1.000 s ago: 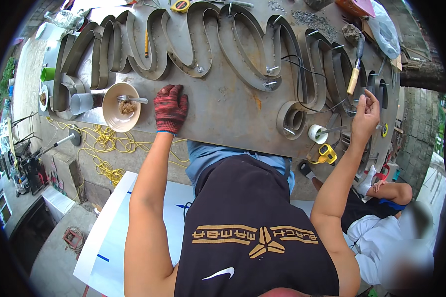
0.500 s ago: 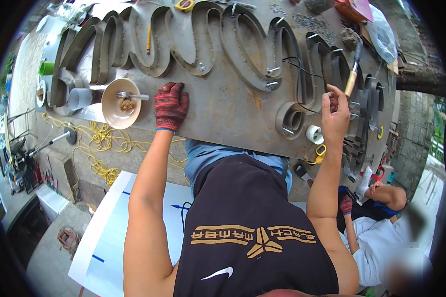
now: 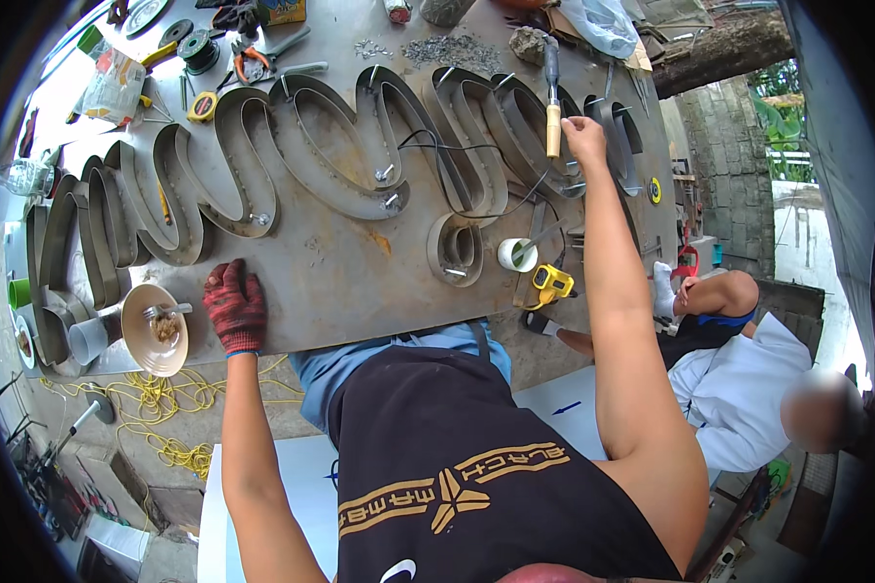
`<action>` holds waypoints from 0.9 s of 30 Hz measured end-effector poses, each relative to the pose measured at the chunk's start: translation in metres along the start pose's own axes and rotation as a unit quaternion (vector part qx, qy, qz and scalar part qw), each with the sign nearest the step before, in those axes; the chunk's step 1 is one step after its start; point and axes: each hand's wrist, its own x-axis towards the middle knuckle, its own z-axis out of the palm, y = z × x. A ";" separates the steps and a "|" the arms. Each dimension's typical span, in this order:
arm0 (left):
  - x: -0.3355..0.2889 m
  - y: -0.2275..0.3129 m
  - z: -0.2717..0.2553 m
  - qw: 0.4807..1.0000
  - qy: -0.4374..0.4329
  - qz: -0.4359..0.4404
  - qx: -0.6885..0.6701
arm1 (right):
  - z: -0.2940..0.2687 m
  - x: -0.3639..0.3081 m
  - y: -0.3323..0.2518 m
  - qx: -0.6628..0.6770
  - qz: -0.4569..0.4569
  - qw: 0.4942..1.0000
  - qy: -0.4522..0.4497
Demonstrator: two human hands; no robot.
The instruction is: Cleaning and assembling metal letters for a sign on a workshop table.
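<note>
My right hand reaches over the table's right side. Its slightly bent fingertips are beside the wooden handle of what looks like a soldering iron. That handle is uncovered, and whether the fingers touch it is hard to tell. The iron's metal end is by a grey stone. Lying on the near table edge, my left hand wears a red and black knit glove. Its fingers are loosely spread and hold nothing. A beige bowl with a fork and some food stands left of it. Curving metal strip letters stretch across the metal table.
A white cup and a yellow-black tool sit near the right front edge. A dark cable crosses the letters. Pliers, a wire spool and a tape measure lie behind. A person in white sits at right.
My view has turned and shifted to the right. My right hand has moved outward, from the near side of the wooden handle to its right. The gloved left hand stays on the table edge.
</note>
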 end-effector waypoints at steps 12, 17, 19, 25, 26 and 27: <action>0.005 0.003 -0.005 1.000 -0.015 -0.017 -0.005 | 0.054 0.040 0.033 -0.101 0.044 0.994 -0.014; 0.002 -0.003 -0.004 0.999 0.031 -0.012 -0.026 | 0.019 0.045 0.024 -0.059 -0.041 0.997 0.012; 0.001 -0.008 -0.004 0.999 0.007 -0.023 -0.026 | -0.007 0.046 -0.002 0.026 -0.094 0.995 0.005; -0.004 -0.013 -0.002 0.999 0.010 -0.027 -0.021 | -0.093 0.023 -0.161 0.019 -0.363 0.931 -0.040; -0.004 -0.014 -0.002 1.000 0.012 -0.020 -0.020 | -0.100 0.013 -0.192 0.016 -0.410 0.910 -0.053; -0.005 -0.014 -0.002 0.999 0.010 -0.021 -0.024 | -0.103 0.003 -0.222 0.036 -0.399 0.914 -0.068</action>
